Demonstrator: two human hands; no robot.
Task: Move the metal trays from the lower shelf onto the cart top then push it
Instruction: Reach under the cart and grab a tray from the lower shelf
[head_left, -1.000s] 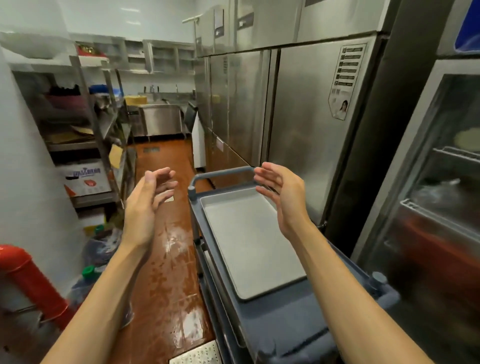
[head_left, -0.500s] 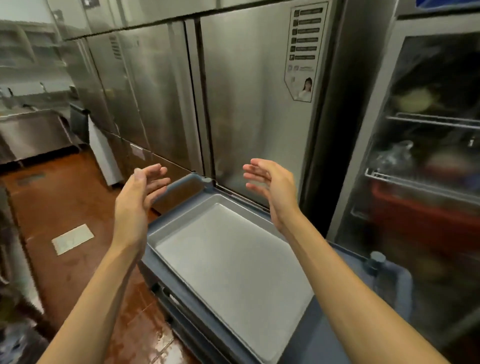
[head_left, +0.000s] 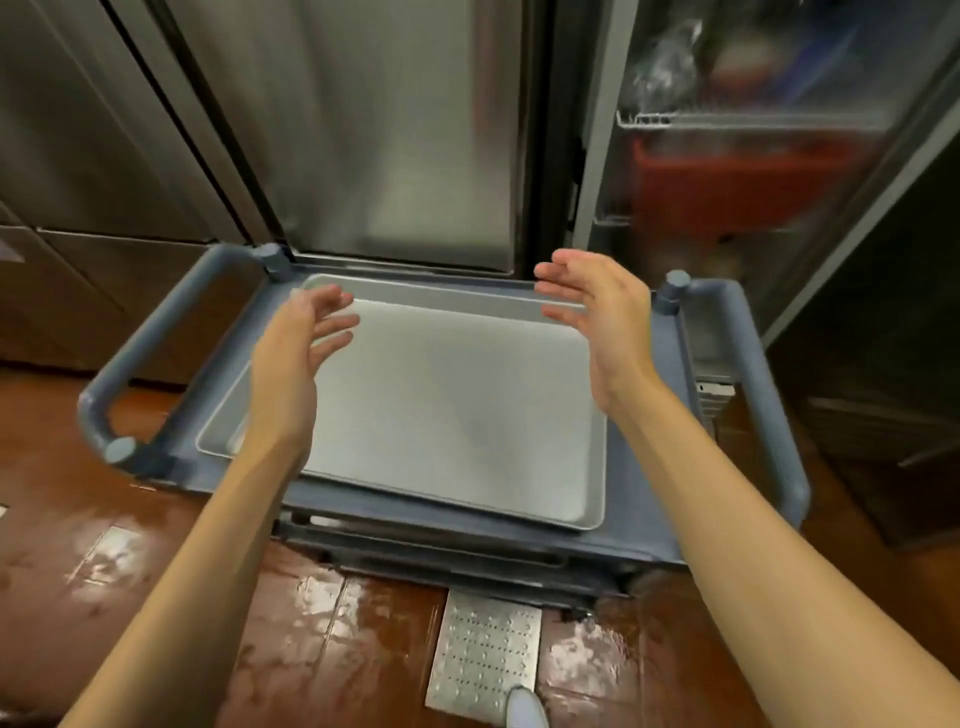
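On top of the blue cart (head_left: 641, 499) lies one metal tray (head_left: 447, 410), flat, near the cart's front edge. Two hands hover above it (palms facing each other, fingers spread, holding nothing): left hand (head_left: 298, 358) over the tray's left end, right hand (head_left: 597, 317) over its far right corner. Behind the cart, steel refrigerator doors (head_left: 384, 130) stand close.

Matte silver-grey metal tray (head_left: 457, 405) on blue-grey cart (head_left: 644, 499). Glossy red-brown floor (head_left: 156, 561), wet sheen. Near: silver perforated drain plate (head_left: 483, 657), dotted pattern. Far: brushed steel fridge door (head_left: 374, 130). Far right: red crate (head_left: 727, 182).
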